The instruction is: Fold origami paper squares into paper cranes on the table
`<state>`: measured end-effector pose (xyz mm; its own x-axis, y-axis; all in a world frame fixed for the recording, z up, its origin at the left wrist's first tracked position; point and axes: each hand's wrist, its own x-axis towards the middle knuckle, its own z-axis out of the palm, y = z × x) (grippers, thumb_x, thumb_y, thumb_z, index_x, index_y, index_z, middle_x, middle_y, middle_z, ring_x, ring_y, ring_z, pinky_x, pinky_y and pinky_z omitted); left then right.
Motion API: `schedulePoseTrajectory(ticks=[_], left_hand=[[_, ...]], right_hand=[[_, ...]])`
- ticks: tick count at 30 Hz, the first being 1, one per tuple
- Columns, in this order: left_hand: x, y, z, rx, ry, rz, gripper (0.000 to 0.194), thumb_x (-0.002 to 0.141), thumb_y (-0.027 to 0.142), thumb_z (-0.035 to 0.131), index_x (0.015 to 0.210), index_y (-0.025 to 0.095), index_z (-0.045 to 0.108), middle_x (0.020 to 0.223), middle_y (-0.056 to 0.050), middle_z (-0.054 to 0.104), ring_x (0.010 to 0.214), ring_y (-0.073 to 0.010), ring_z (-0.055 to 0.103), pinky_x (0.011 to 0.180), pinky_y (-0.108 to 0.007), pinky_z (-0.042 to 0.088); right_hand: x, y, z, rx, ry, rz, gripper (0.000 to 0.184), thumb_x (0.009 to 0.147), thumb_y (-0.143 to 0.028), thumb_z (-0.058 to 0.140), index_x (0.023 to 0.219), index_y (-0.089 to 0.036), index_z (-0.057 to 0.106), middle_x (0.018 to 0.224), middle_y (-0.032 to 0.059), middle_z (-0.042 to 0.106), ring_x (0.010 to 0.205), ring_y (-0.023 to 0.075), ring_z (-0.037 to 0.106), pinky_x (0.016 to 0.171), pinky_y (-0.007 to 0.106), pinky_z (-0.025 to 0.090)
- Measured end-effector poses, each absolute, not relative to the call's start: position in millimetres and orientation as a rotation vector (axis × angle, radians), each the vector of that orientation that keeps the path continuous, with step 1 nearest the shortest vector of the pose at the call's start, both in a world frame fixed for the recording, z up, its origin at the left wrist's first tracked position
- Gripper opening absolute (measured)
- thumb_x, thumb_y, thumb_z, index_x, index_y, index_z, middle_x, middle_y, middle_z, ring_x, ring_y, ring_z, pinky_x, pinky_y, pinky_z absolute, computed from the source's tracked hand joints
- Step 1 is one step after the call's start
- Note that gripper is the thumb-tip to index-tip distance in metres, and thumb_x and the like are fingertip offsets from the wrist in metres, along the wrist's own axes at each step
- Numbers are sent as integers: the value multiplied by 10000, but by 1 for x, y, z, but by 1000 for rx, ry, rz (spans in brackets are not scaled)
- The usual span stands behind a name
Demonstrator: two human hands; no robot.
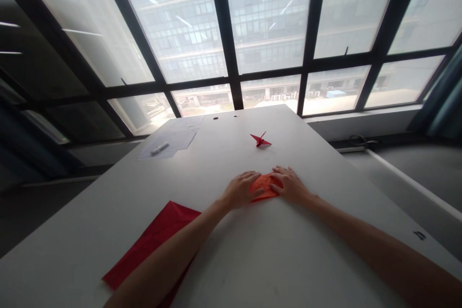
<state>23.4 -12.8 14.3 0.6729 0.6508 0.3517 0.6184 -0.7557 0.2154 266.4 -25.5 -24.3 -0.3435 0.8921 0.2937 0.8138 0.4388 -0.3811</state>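
Observation:
Both my hands rest on a small folded orange paper lying on the white table. My left hand lies flat on its left side, fingers stretched across the paper. My right hand presses its right side, fingers spread and flat. Neither hand grips the paper. Beyond it, further up the table, stands a finished red paper crane, apart from both hands.
A stack of dark red paper sheets lies under my left forearm near the table's front. White sheets with a marker sit at the far left. Large windows stand behind the table's far edge.

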Motion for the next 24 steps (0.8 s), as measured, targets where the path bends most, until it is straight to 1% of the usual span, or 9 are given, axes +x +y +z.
schedulePoseTrajectory(ticks=[1, 2, 3, 6, 8, 13, 19, 21, 24], left_hand=[[30, -18, 11, 2797, 1032, 582, 638, 872, 543, 565, 1409, 211, 472, 1391, -91, 552, 1311, -259, 481, 1095, -386, 402], [35, -22, 8, 2781, 1037, 547, 707, 849, 578, 579, 1432, 203, 444, 1422, -101, 520, 1338, -272, 453, 1110, -397, 386], [38, -25, 5, 2758, 1053, 523, 705, 848, 583, 577, 1430, 206, 450, 1430, -102, 510, 1343, -275, 449, 1119, -399, 377], [38, -25, 2, 2686, 1099, 516, 609, 874, 554, 555, 1389, 232, 507, 1436, -81, 507, 1345, -261, 451, 1130, -386, 363], [36, -24, 3, 2658, 1098, 531, 575, 870, 536, 571, 1359, 236, 541, 1427, -74, 518, 1343, -258, 454, 1132, -383, 359], [35, -23, 3, 2666, 1074, 564, 541, 864, 509, 591, 1334, 242, 569, 1408, -66, 540, 1338, -267, 454, 1131, -399, 353], [34, -24, -1, 2747, 1122, 545, 532, 879, 509, 559, 1341, 244, 566, 1448, -75, 493, 1356, -298, 411, 1121, -437, 340], [34, -24, -1, 2760, 1141, 558, 509, 874, 497, 569, 1317, 248, 585, 1414, -81, 527, 1312, -298, 451, 1095, -443, 360], [35, -25, 1, 2764, 1134, 581, 442, 870, 472, 587, 1255, 259, 629, 1308, -80, 606, 1196, -271, 537, 1027, -416, 416]], right_hand=[[266, -26, -25, -1433, -2231, 233, 408, 901, -403, 541, 1252, -207, 617, 1426, 139, 510, 1378, 294, 381, 1155, 538, 189], [266, -26, -25, -1432, -2222, 234, 393, 915, -397, 522, 1246, -212, 622, 1417, 136, 520, 1365, 293, 400, 1150, 534, 210], [266, -26, -25, -1431, -2214, 233, 376, 930, -389, 497, 1238, -219, 629, 1412, 130, 526, 1356, 291, 414, 1146, 531, 225], [266, -26, -25, -1432, -2200, 227, 356, 960, -369, 438, 1213, -233, 648, 1396, 117, 544, 1337, 287, 441, 1137, 527, 250], [266, -26, -25, -1431, -2195, 224, 367, 957, -386, 448, 1223, -229, 645, 1389, 123, 550, 1334, 295, 445, 1134, 526, 259], [268, -26, -27, -1406, -2202, 217, 399, 935, -440, 490, 1242, -233, 638, 1417, 128, 522, 1358, 311, 412, 1132, 534, 262], [269, -27, -29, -1347, -2281, 191, 435, 896, -433, 550, 1290, -257, 602, 1474, 124, 455, 1397, 327, 347, 1140, 567, 222], [269, -27, -30, -1347, -2287, 177, 444, 894, -435, 551, 1294, -249, 598, 1479, 131, 445, 1398, 333, 342, 1139, 566, 226], [269, -26, -31, -1342, -2282, 161, 431, 882, -428, 568, 1270, -246, 615, 1475, 125, 451, 1390, 332, 354, 1141, 552, 237]])
